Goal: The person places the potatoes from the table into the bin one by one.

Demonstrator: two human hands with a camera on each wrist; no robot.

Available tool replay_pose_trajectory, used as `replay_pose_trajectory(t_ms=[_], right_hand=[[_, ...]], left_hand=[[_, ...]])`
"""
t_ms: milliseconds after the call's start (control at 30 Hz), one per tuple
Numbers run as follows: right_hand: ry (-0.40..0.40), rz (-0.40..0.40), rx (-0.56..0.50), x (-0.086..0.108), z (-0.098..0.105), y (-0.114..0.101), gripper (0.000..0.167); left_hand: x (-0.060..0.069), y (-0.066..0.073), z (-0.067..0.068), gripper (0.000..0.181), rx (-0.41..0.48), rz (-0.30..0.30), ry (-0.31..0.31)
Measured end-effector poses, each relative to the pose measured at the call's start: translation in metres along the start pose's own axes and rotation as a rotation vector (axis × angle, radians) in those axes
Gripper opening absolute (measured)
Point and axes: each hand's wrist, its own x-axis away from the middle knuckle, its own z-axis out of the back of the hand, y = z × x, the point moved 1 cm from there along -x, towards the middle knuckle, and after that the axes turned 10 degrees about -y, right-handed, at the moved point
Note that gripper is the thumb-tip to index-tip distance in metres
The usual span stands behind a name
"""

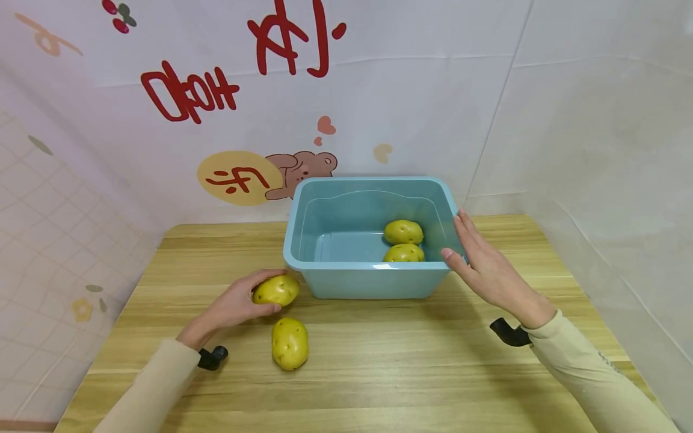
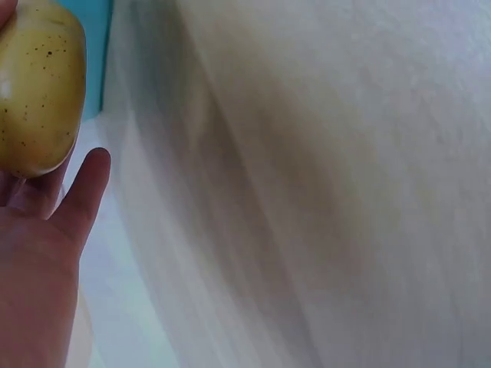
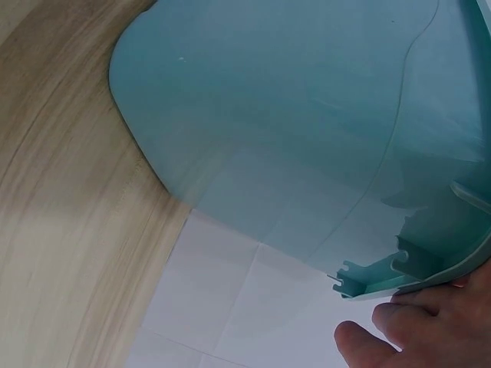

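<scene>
My left hand (image 1: 241, 302) grips a yellow potato (image 1: 277, 291) between thumb and fingers, just left of the blue bin's front corner. The same held potato (image 2: 40, 88) fills the upper left of the left wrist view. Another potato (image 1: 290, 344) lies on the table just below that hand. Inside the blue plastic bin (image 1: 373, 281) two potatoes, a rear one (image 1: 403, 232) and a front one (image 1: 404, 253), sit toward the right end; the bin's front rim partly hides the front one. My right hand (image 1: 489, 270) rests on the bin's right rim, its fingers fairly straight.
The wood-grain table (image 1: 373, 373) carries the bin near its back edge. Behind it rises a white wall covering (image 1: 411, 90) with red lettering and a cartoon bear. A pale wall (image 1: 606, 150) borders the right side. Each wrist wears a black mount.
</scene>
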Motion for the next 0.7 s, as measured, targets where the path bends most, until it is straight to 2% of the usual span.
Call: replay_pose_trajectory(t_ms=[267,700], right_hand=[[-0.002,-0.004,-0.003,0.001,0.000,0.001,0.077],[0.014,0.034,-0.005,0.001,-0.001,-0.001,0.076]], left_hand=[[0.011,0.009,0.006,0.070,0.008,-0.026,0.048],[0.030,0.031,0.018,0.073,-0.036,-0.058,0.142]])
